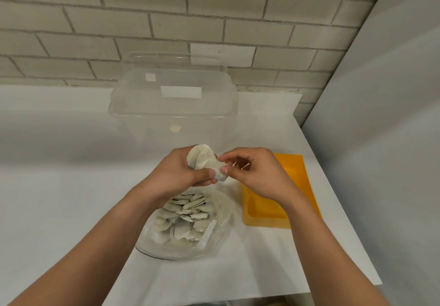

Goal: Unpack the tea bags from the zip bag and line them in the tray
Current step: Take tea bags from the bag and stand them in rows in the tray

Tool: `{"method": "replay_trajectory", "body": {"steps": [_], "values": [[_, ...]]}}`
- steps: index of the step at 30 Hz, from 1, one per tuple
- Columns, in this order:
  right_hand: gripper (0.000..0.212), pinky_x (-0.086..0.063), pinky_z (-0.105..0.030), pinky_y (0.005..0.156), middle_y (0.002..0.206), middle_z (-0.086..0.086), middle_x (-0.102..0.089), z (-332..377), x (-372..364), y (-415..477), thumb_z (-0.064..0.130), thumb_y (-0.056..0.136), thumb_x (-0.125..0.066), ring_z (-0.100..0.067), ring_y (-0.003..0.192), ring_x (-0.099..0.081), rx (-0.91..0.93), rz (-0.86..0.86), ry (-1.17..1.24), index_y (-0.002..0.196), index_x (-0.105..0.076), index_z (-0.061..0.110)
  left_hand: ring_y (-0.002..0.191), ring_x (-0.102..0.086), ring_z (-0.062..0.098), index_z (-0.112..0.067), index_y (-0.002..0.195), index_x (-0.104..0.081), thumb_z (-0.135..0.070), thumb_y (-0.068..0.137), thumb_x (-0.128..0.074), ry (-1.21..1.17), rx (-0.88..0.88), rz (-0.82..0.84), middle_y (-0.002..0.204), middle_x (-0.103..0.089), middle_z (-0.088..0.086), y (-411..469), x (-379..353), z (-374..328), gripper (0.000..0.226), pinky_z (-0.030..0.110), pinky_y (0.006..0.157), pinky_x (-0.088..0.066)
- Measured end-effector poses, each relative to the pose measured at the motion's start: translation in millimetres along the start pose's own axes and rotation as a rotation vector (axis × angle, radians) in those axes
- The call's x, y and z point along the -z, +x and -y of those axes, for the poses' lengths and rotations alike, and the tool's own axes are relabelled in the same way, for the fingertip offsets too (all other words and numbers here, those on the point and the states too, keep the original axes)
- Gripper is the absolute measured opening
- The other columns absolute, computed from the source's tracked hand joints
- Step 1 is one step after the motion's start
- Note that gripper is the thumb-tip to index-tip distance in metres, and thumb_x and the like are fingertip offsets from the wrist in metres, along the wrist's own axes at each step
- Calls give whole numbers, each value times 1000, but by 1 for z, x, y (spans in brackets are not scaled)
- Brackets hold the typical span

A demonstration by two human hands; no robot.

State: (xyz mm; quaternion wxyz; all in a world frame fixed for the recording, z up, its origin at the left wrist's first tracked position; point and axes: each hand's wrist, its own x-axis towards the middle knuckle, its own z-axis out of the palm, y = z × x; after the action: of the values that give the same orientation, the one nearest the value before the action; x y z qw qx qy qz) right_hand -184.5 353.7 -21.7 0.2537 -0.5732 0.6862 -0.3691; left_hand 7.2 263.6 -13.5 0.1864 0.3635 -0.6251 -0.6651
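- Head view: the left hand (176, 173) is raised above the counter, its fingers and thumb curled tight round a bunch of tea bags (200, 158), pale and round, which stick up out of the fist.
- The right hand (258, 176) meets it from the right. Its thumb and forefinger are pressed together on the lower tea bag (220, 174) at the right edge of that bunch, while its other fingers are loosely curled behind. The left thumb lies against this same bag.
- The zip bag (214, 239), clear plastic, lies on the white counter (59, 186) just below and nearer than the hands, its mouth facing the far side under the left wrist. More loose tea bags (183, 220) are heaped inside it.
- The orange tray (266, 222) sits on the counter just right of the zip bag, and the right hand and wrist cover part of it. How much it holds cannot be told.
- A large clear container (173, 115) with a clear lid stands on the far side of the hands, against a pale brick wall (119, 25).
- A plain grey panel (385, 115) closes the scene on the right.
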Motion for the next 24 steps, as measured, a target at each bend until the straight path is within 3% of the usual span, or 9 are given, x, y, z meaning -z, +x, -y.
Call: {"method": "replay_trajectory", "body": {"steps": [3, 6, 9, 12, 17, 24], "values": [[20, -47, -9, 70, 86, 14, -73, -1, 3, -2, 24, 88, -78, -1, 75, -67, -21, 39, -92, 106, -79, 32, 99, -78, 29, -3, 117, -69, 1, 93, -72, -85, 10, 24, 107, -78, 16, 0, -1, 2, 25, 31, 89, -62], [10, -48, -14, 69, 82, 13, -73, -5, 2, -4, 20, 88, -76, -2, 72, -66, -41, 38, -113, 93, -79, 28, 104, -77, 28, -2, 120, -67, 1, 95, -69, -172, 13, 33, 113, -77, 16, 1, -2, 5, 25, 26, 88, -61], [7, -60, -32, 74, 84, -4, -76, -7, -2, -8, 10, 89, -75, -18, 76, -73, -147, -58, 197, 93, -78, 15, 107, -76, 26, -3, 123, -66, 3, 99, -62, -220, 19, 42, 117, -77, 14, 3, -2, 6, 24, 23, 87, -60], [7, -62, -30, 75, 88, -14, -76, -5, -8, -12, 5, 91, -74, -20, 78, -74, -196, -173, 500, 98, -76, 6, 110, -75, 28, -3, 125, -65, 1, 100, -61, -280, 34, 68, 120, -76, 14, 5, -3, 5, 25, 24, 89, -60], [10, -62, -32, 78, 88, -15, -77, -5, -18, -13, 7, 91, -76, -22, 81, -73, -198, -236, 580, 101, -76, 5, 111, -74, 27, -8, 124, -68, -3, 96, -70, -189, -32, 56, 120, -75, 14, 10, -8, 5, 29, 34, 98, -59], [22, -64, -41, 79, 107, 4, -76, 0, -10, -11, 23, 90, -78, -22, 92, -72, -166, -269, 479, 111, -76, 26, 102, -77, 26, -11, 116, -72, 0, 94, -71, -117, -85, -33, 109, -79, 10, 16, -12, 6, 25, 32, 89, -62]]}}
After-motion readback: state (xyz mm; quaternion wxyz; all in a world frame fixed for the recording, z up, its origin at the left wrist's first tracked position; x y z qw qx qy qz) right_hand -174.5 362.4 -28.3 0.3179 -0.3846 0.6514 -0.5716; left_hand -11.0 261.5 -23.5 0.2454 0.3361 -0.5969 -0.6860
